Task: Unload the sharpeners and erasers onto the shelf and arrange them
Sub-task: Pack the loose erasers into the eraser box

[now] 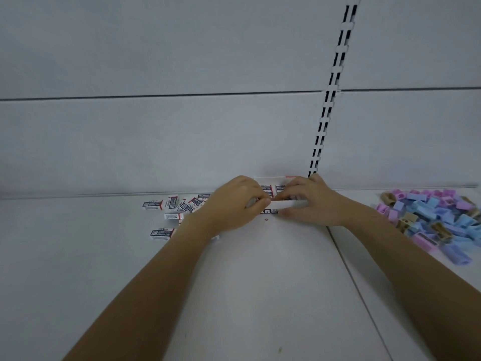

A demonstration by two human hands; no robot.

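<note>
Two-handed job: pinching the front edge of the eraser box (283, 203) mid-frame, left hand (234, 204) and right hand (312, 201) both curled on it, probably steadying it against the back wall (182, 139). Loose erasers (171, 204) scattered centre-left on the shelf (260, 282), sharpeners (432, 217) heaped far right, unsorted.

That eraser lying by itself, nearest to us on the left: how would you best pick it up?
Pinch the eraser across its two long sides, coming straight down from above. It lies flat on the shelf, apart from the other erasers, so both long edges look free. The left hand, now holding the box, is nearest.
</note>
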